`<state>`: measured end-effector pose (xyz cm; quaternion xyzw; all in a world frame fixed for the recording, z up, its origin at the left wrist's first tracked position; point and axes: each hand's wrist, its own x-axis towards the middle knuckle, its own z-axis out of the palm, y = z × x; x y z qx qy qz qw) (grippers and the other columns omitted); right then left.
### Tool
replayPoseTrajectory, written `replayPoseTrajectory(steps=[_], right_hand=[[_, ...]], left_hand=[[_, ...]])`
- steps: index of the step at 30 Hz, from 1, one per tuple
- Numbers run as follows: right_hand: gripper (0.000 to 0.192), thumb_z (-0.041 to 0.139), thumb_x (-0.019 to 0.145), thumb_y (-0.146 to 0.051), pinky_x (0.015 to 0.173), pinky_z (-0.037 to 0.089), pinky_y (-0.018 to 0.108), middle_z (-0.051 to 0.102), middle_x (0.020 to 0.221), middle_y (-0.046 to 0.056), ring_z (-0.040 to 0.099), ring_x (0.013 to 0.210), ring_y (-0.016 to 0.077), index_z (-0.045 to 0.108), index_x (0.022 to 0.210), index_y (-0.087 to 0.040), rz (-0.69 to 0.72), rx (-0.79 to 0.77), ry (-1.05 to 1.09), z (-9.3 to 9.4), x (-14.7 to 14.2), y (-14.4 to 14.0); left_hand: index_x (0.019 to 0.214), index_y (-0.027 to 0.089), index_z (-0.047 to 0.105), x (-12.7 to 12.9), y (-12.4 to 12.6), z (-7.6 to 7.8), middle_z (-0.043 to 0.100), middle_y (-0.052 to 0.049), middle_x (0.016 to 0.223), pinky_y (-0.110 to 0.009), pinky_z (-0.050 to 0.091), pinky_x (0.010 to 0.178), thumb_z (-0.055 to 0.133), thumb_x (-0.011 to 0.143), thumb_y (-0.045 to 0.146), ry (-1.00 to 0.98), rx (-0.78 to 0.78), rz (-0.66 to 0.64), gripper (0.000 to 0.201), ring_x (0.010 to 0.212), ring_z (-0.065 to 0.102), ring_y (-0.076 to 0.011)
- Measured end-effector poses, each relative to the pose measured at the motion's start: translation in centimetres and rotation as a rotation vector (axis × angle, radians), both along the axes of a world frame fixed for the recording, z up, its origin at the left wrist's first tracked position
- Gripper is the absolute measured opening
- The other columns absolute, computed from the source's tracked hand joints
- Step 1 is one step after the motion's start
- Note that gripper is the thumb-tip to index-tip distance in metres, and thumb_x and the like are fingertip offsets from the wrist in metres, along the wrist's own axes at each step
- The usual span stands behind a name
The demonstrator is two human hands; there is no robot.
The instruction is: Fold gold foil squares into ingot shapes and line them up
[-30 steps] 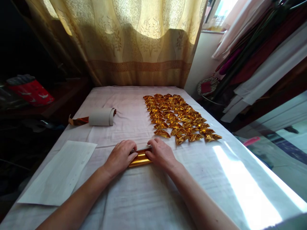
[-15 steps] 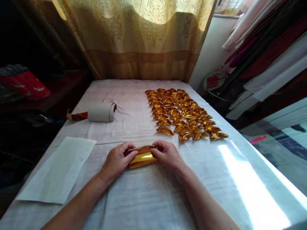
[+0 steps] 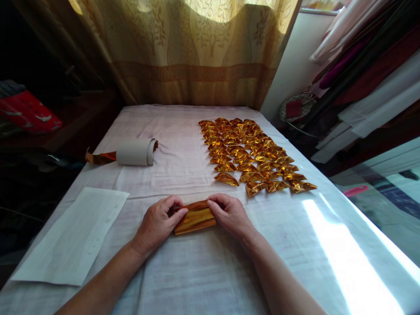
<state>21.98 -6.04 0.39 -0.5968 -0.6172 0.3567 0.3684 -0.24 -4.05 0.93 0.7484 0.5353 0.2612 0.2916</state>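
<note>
Since a second ago your hands have drawn apart along the gold foil piece (image 3: 195, 217), so more of it shows, and it now looks a duller amber than the bright strip it was before. It lies flat on the white cloth (image 3: 203, 271) at the near middle of the table, a short rolled or folded band with its long side running left to right.

Your left hand (image 3: 156, 224) pinches the foil's left end, thumb on top and fingers curled over the far edge, knuckles raised. Your right hand (image 3: 231, 214) pinches the right end the same way, fingers bent and tips tucked over the far rim. Both forearms come in from the lower edge, angled toward each other, wrists low on the cloth.

Your fingertips hide both ends of the foil, so you cannot tell how they are folded. Whether the band is a tube or a flat fold is also hard to make out.

Just beyond your right hand sits the spread of folded gold pieces (image 3: 252, 153), laid in close rows toward the curtain (image 3: 197, 52). Farther left lies a grey roll (image 3: 135, 152) on its side with a gold tail sticking out of its left end. Near your left forearm a white sheet (image 3: 75, 236) rests flat; faint lines run across it, but no writing can be read. A red bag (image 3: 28, 116) at far left is cut off by the edge.
</note>
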Motion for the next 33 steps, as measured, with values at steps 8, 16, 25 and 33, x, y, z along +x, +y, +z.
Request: replayPoseTrajectory(steps=[8,16,25,33], right_hand=[[0.024,0.051,0.084,-0.033,0.067,0.048,0.025,0.072,0.075,0.002,0.065,0.072,0.0172,0.072,0.079,-0.021,-0.007,0.001,-0.027,0.2,0.1,0.0],[0.020,0.056,0.086,-0.025,0.069,0.045,0.024,0.072,0.078,0.002,0.065,0.074,0.0156,0.075,0.081,-0.023,-0.039,0.101,-0.200,-0.4,-0.4,-0.2],[0.018,0.059,0.091,-0.024,0.068,0.040,0.024,0.070,0.081,0.001,0.064,0.078,0.0156,0.076,0.085,-0.026,-0.022,0.121,-0.524,-0.4,-1.0,0.0],[0.011,0.062,0.089,-0.024,0.068,0.039,0.025,0.070,0.083,0.000,0.063,0.079,0.0157,0.073,0.088,-0.026,-0.033,0.056,-0.538,0.0,-1.2,0.3]], left_hand=[[0.087,0.022,0.067,-0.6,0.4,0.5,0.072,0.001,0.080,-0.025,0.049,0.069,0.052,0.087,0.038,-0.011,-0.055,-0.077,0.022,0.073,0.066,-0.0159],[0.088,0.022,0.066,-0.7,0.5,0.4,0.071,-0.001,0.083,-0.028,0.048,0.073,0.050,0.090,0.032,0.125,0.127,-0.098,0.019,0.077,0.065,-0.0175],[0.096,0.020,0.065,-0.4,0.7,-0.8,0.071,-0.004,0.090,-0.035,0.047,0.079,0.053,0.094,0.025,0.374,0.417,-0.113,0.013,0.085,0.062,-0.0220],[0.093,0.023,0.067,-0.2,0.8,-0.7,0.066,-0.004,0.096,-0.034,0.045,0.082,0.058,0.092,0.021,0.400,0.365,-0.127,0.009,0.091,0.057,-0.0221]])
